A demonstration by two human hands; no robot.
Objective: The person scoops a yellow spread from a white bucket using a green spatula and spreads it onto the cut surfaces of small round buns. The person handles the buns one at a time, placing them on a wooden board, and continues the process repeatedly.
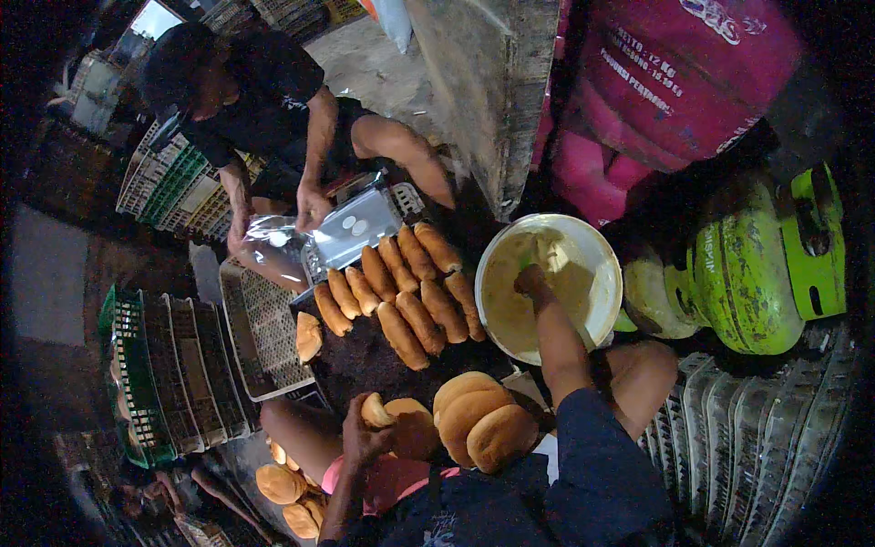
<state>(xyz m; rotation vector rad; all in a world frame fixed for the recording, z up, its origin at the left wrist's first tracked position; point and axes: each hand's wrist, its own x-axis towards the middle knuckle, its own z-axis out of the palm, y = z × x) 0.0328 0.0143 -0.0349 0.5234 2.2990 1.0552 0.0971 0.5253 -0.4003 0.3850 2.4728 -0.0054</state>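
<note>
My left hand [366,432] grips a piece of bread [375,411] above my lap; its pale inside shows. Deep in a white plastic bucket [482,301] is my right hand [532,281], closed around a small spreading tool [526,260] with a greenish part. Pale yellowish cream [502,280] coats the bucket's inside. Several large rounded breads [502,437] lean together close to my body, and another bread [411,429] lies beside my left hand. Before me, long browned rolls [402,335] lie in rows on a dark surface. A lone bread piece [309,338] sits at their left.
Opposite sits a person [266,116] handling clear plastic bags [352,225]. A perforated plastic crate [263,335] and stacked crates [184,376] stand left. Green gas cylinders [742,267] and a large pink cylinder [683,82] are at the right. More buns [281,484] lie by my left leg.
</note>
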